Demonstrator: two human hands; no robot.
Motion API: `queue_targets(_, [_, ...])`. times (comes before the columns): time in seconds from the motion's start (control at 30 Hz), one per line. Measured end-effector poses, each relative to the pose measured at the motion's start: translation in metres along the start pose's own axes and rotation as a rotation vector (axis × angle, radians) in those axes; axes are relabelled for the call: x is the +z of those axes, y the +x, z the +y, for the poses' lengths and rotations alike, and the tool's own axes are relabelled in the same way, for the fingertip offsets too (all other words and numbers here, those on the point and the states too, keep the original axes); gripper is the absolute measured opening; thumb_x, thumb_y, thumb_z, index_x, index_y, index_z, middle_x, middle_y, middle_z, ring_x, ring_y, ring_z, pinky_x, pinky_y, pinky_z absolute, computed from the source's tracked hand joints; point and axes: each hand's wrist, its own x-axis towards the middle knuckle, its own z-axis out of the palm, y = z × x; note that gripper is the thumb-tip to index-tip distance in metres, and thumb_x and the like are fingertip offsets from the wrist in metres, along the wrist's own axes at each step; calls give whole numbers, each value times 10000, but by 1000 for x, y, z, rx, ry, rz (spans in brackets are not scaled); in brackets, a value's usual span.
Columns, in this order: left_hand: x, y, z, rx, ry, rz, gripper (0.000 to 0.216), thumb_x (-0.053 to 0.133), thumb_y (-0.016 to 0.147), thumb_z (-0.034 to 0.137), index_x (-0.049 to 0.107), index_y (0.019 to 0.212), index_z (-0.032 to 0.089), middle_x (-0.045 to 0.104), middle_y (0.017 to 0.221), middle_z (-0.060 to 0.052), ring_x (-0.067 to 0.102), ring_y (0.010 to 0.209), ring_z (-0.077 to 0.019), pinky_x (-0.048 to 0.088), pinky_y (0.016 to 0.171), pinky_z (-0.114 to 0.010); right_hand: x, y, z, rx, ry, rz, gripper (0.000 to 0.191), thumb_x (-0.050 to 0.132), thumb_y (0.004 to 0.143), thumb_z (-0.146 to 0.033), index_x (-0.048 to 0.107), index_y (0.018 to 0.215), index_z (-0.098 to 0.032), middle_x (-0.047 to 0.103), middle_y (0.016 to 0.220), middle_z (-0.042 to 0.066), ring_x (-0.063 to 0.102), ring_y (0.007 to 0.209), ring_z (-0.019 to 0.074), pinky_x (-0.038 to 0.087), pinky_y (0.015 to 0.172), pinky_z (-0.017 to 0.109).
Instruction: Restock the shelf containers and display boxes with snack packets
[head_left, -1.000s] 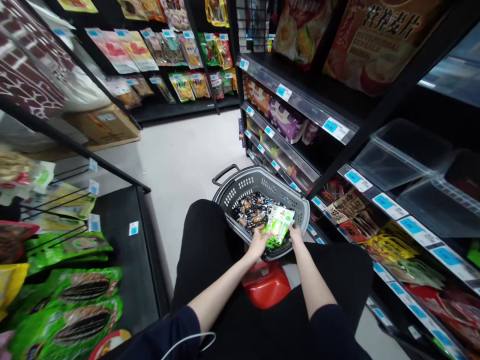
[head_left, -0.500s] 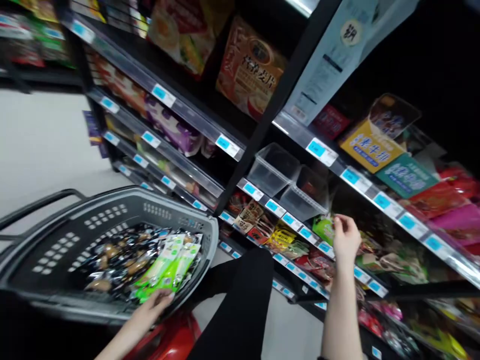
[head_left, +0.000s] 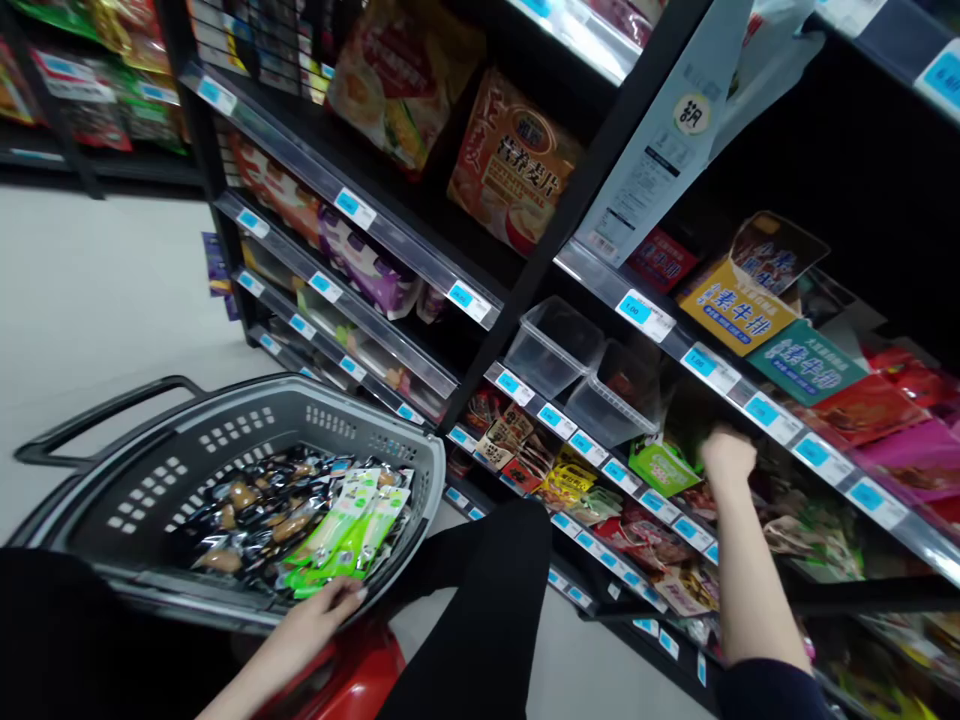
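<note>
My left hand (head_left: 324, 608) is closed at the near rim of a grey shopping basket (head_left: 247, 405), right beside several slim green-and-white snack packets (head_left: 349, 530). Those packets lie fanned out on many dark, shiny packets with brown food showing through (head_left: 251, 510). My right hand (head_left: 726, 455) reaches into a lower shelf, just right of a bright green display box (head_left: 663, 466). Motion blur and the dark shelf hide its fingers, so I cannot see whether it holds anything.
Two clear plastic bins (head_left: 556, 345) stand left of the green box. Above my right arm, a shelf edge with price tags (head_left: 709, 367) carries yellow and teal boxes. A red object (head_left: 360, 680) shows below the basket. A dark upright post (head_left: 536, 270) divides the shelving.
My right hand has moved right and deeper into the shelf, uncovering the green box. My left hand stays at the basket's rim. The view has shifted slightly.
</note>
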Motion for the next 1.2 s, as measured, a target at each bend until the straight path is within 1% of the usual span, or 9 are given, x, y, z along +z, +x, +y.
queue_targets(0.13, [2, -2, 3, 54, -61, -12, 509, 500, 656, 609, 637, 898, 183, 710, 1012, -90, 610, 1052, -305, 406, 971, -382, -11, -41, 8, -124, 16, 305, 308, 424, 887, -172, 664, 1026, -39, 659, 911, 241, 633, 914, 344, 476, 724, 413])
queue_targets(0.23, [4, -12, 18, 50, -297, -157, 571, 600, 655, 640, 651, 984, 177, 705, 994, -81, 623, 984, -282, 458, 890, -366, -8, -106, -5, -537, 150, 786, 169, 515, 869, -142, 673, 923, -122, 639, 731, 109, 594, 711, 225, 445, 650, 333])
queue_targets(0.3, [5, -23, 30, 11, -574, -323, 600, 643, 673, 636, 650, 1056, 174, 697, 1015, -93, 629, 927, -245, 482, 848, -352, 0, -160, -29, -849, 268, 920, 176, 593, 817, -62, 655, 957, -147, 612, 671, 53, 545, 633, 171, 429, 632, 309])
queue_targets(0.47, [13, -51, 56, 14, -1143, -520, 737, 683, 637, 670, 592, 1182, 182, 619, 1202, -139, 588, 1051, -282, 499, 844, -448, 40, -308, -113, -1453, 604, 554, 183, 603, 801, -10, 650, 942, -118, 633, 703, 54, 562, 666, 176, 456, 632, 319])
queue_targets(0.6, [17, -52, 51, -139, -1069, -50, 453, 834, 543, 373, 624, 862, 130, 664, 764, -42, 605, 706, -158, 484, 697, -282, 70, -398, -153, -1688, 846, 199, 207, 503, 877, -81, 640, 1028, -117, 658, 745, 67, 588, 722, 193, 491, 708, 340])
queue_targets(0.7, [13, -46, 43, -149, -1021, 70, 409, 833, 494, 265, 618, 807, 113, 645, 680, -23, 571, 607, -128, 454, 617, -255, 88, -406, -162, -1465, 1072, -232, 220, 507, 904, -263, 631, 1042, -144, 671, 805, 90, 598, 772, 222, 488, 728, 374])
queue_targets(0.8, [9, -42, 41, -114, -987, 91, 406, 819, 466, 254, 640, 795, 95, 657, 679, -38, 581, 602, -140, 451, 605, -263, 110, -377, -172, -792, 1229, -704, 255, 539, 865, -400, 643, 909, -171, 650, 741, 65, 590, 672, 197, 479, 664, 339])
queue_targets(0.87, [9, -40, 42, -101, -946, 79, 384, 808, 459, 234, 658, 780, 85, 664, 671, -45, 580, 589, -146, 449, 600, -270, 125, -359, -180, -496, 1266, -880, 298, 599, 795, -467, 642, 827, -174, 643, 690, 48, 574, 585, 176, 478, 608, 314])
queue_targets(1.2, [15, -37, 28, -83, -788, -12, 347, 768, 463, 161, 694, 793, 84, 675, 678, -38, 581, 607, -162, 442, 639, -293, 152, -390, -198, -364, 1423, -1226, 453, 761, 571, -555, 716, 761, -146, 723, 731, 87, 658, 692, 254, 530, 685, 374])
